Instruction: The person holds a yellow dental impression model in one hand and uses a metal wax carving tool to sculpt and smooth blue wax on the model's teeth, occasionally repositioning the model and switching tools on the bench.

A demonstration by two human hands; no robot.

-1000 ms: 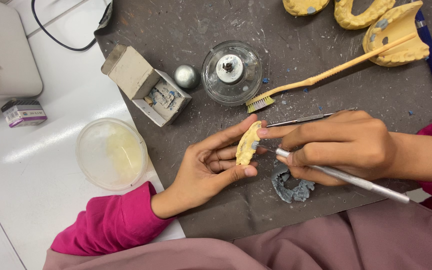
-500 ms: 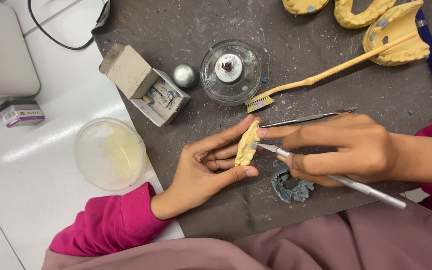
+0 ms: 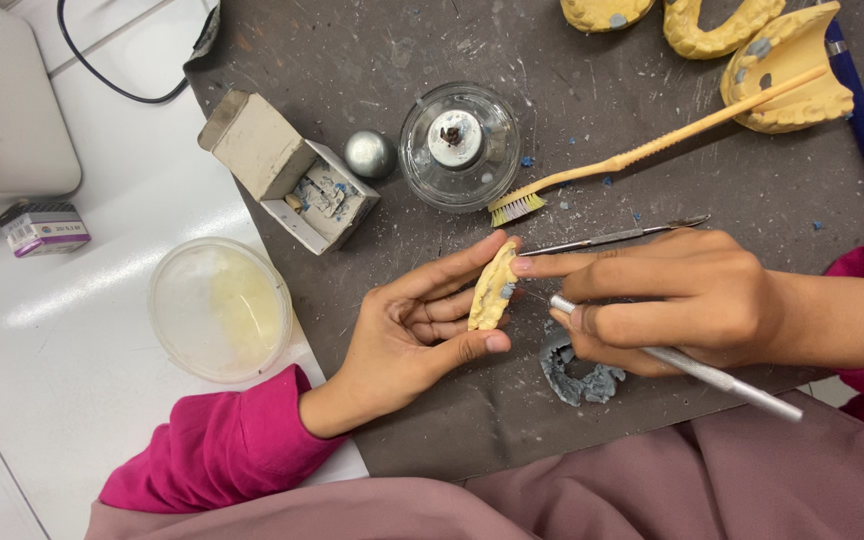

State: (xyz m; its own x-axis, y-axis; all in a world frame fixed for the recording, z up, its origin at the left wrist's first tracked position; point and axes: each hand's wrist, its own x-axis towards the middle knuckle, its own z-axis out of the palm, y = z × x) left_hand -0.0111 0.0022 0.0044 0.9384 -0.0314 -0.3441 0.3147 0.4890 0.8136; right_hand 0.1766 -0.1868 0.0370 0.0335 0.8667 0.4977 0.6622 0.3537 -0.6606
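My left hand (image 3: 414,330) grips a small yellow dental cast (image 3: 492,290) on edge between thumb and fingers, above the dark mat (image 3: 372,60). My right hand (image 3: 667,298) holds a thin metal carving tool (image 3: 697,370) like a pen, its tip hidden at the cast, with the index finger stretched out and touching the cast's top. A lump of grey wax (image 3: 577,368) lies on the mat just under the right hand.
A glass spirit lamp (image 3: 459,145), a metal ball (image 3: 369,153) and an open cardboard box (image 3: 287,170) stand behind. A yellow toothbrush (image 3: 652,150), a second metal tool (image 3: 617,236), several yellow casts (image 3: 787,70), a blue pen (image 3: 860,105) and a round plastic dish (image 3: 220,308) lie around.
The right hand has shifted slightly, its index finger now stretched onto the cast's top. The left hand still holds the cast in the same place.
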